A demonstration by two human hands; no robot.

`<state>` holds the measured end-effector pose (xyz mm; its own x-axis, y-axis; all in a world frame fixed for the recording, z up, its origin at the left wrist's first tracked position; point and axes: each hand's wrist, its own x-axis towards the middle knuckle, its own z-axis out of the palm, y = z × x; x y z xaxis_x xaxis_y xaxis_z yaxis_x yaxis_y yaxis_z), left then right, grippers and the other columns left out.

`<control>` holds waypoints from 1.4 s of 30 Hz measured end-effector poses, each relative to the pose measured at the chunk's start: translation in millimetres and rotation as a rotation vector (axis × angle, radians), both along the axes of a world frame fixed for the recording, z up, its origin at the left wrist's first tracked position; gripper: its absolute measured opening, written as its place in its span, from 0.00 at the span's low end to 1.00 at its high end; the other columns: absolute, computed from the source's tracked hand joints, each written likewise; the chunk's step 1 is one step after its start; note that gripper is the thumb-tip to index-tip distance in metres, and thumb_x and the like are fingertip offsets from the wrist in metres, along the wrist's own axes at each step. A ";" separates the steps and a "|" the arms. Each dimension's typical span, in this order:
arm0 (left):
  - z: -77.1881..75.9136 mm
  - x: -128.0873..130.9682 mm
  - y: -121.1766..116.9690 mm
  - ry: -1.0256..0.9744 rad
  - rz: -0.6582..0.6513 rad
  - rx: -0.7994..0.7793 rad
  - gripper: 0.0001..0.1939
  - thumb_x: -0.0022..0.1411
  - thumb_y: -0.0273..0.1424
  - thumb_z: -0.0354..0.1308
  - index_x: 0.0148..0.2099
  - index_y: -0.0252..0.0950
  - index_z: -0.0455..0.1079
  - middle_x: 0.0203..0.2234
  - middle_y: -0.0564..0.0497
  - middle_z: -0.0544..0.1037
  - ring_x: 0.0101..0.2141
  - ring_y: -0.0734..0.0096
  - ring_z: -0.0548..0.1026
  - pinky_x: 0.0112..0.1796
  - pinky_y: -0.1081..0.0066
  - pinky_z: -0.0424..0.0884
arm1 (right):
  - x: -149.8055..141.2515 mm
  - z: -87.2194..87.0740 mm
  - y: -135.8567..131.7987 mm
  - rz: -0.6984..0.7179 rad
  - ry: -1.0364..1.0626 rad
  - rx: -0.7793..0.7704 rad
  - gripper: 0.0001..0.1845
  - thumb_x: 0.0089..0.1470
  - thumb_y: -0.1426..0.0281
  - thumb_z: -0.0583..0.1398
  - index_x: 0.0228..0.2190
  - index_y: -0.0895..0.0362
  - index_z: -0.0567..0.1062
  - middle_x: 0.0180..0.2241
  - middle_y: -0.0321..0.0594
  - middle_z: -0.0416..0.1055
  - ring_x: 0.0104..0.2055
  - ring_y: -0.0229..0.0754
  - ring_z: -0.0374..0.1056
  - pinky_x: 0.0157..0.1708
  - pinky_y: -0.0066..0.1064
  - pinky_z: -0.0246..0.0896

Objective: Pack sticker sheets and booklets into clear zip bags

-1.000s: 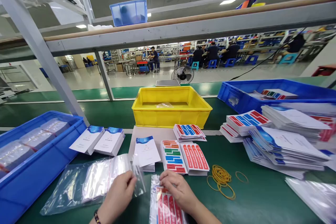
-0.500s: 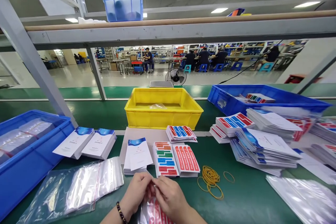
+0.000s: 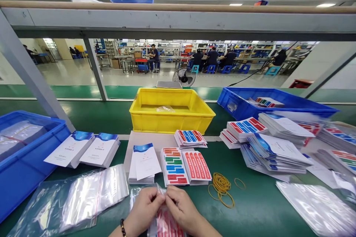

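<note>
At the front edge of the bench, my left hand (image 3: 146,207) and my right hand (image 3: 182,207) pinch the top edge of a clear plastic bag (image 3: 151,226). Their fingertips almost meet. Inside the bag lies a red-and-white printed sheet, partly hidden under my hands. Just beyond my fingers are a stack of white booklets with blue tops (image 3: 144,161), a stack of multicoloured sticker sheets (image 3: 174,166) and a stack of red label sheets (image 3: 197,166). Behind these sits a stack of red-and-blue sheets (image 3: 190,139).
A yellow bin (image 3: 172,122) stands behind the stacks. Blue bins (image 3: 27,166) flank the bench. Clear bags (image 3: 91,196) lie left, more bags (image 3: 317,207) right. Rubber bands (image 3: 221,187) sit right of my hands; booklet piles (image 3: 275,152) lie beyond. A shelf beam (image 3: 178,20) crosses above.
More of the bag's clear top edge now shows around my fingers, and my hands have drawn slightly apart. The view has tilted down and shifted a little.
</note>
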<state>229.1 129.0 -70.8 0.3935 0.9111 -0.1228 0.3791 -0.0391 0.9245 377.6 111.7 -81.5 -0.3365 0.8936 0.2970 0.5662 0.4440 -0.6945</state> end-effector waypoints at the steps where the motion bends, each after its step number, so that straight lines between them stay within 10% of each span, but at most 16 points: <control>1: -0.2 0.3 -0.1 0.025 -0.006 0.010 0.17 0.53 0.38 0.46 0.18 0.35 0.53 0.16 0.54 0.59 0.21 0.76 0.56 0.24 0.74 0.52 | -1.3 -1.4 -0.5 -0.030 -0.048 0.051 0.16 0.54 0.71 0.46 0.16 0.59 0.57 0.19 0.37 0.59 0.22 0.34 0.56 0.22 0.25 0.47; 13: -3.7 1.4 -0.3 -0.021 -0.036 -0.103 0.13 0.48 0.32 0.46 0.16 0.36 0.48 0.13 0.57 0.52 0.19 0.79 0.51 0.21 0.75 0.48 | 3.5 -2.4 4.3 -0.342 -0.175 0.316 0.17 0.54 0.76 0.45 0.17 0.58 0.61 0.19 0.39 0.58 0.24 0.37 0.56 0.24 0.29 0.48; 18: -1.1 -3.5 5.2 -0.151 0.062 -0.213 0.17 0.49 0.38 0.49 0.17 0.36 0.50 0.12 0.58 0.52 0.16 0.82 0.49 0.19 0.76 0.45 | 3.0 10.9 -1.0 -0.115 -0.109 0.289 0.18 0.50 0.67 0.55 0.43 0.60 0.64 0.35 0.45 0.63 0.36 0.42 0.60 0.33 0.32 0.59; 22: -0.4 -9.5 10.7 -0.234 0.136 -0.382 0.18 0.48 0.42 0.51 0.17 0.37 0.50 0.09 0.60 0.51 0.13 0.82 0.46 0.16 0.76 0.42 | 0.6 8.4 -4.0 0.007 -0.244 0.344 0.13 0.49 0.75 0.51 0.39 0.58 0.67 0.34 0.45 0.64 0.34 0.42 0.61 0.32 0.32 0.59; 26: 10.6 -16.4 7.0 -0.121 0.155 0.043 0.14 0.55 0.39 0.47 0.25 0.35 0.62 0.19 0.51 0.66 0.22 0.73 0.63 0.25 0.73 0.60 | 9.5 8.1 -0.5 0.019 -0.210 0.235 0.12 0.54 0.76 0.47 0.31 0.59 0.70 0.24 0.41 0.65 0.27 0.39 0.61 0.26 0.29 0.55; 29: 21.6 -21.4 1.3 0.023 -0.095 0.422 0.11 0.58 0.33 0.46 0.38 0.36 0.67 0.35 0.44 0.71 0.40 0.63 0.65 0.43 0.66 0.60 | 19.9 18.5 1.0 0.102 -0.069 0.015 0.12 0.55 0.74 0.48 0.29 0.57 0.70 0.25 0.38 0.67 0.28 0.36 0.62 0.28 0.26 0.56; 35: 27.5 -27.2 3.2 0.296 -0.250 0.236 0.10 0.56 0.32 0.50 0.24 0.35 0.64 0.22 0.52 0.68 0.26 0.72 0.64 0.29 0.73 0.57 | 40.8 34.3 4.8 0.226 0.045 -0.225 0.13 0.50 0.67 0.57 0.19 0.59 0.63 0.22 0.33 0.60 0.25 0.33 0.57 0.25 0.23 0.53; 42: 18.0 -25.2 5.3 0.105 -0.337 0.031 0.10 0.53 0.28 0.49 0.20 0.33 0.60 0.16 0.56 0.61 0.21 0.78 0.58 0.24 0.77 0.52 | 28.4 14.5 20.1 -0.023 0.009 0.259 0.10 0.55 0.76 0.50 0.35 0.58 0.70 0.35 0.43 0.64 0.38 0.40 0.62 0.37 0.33 0.60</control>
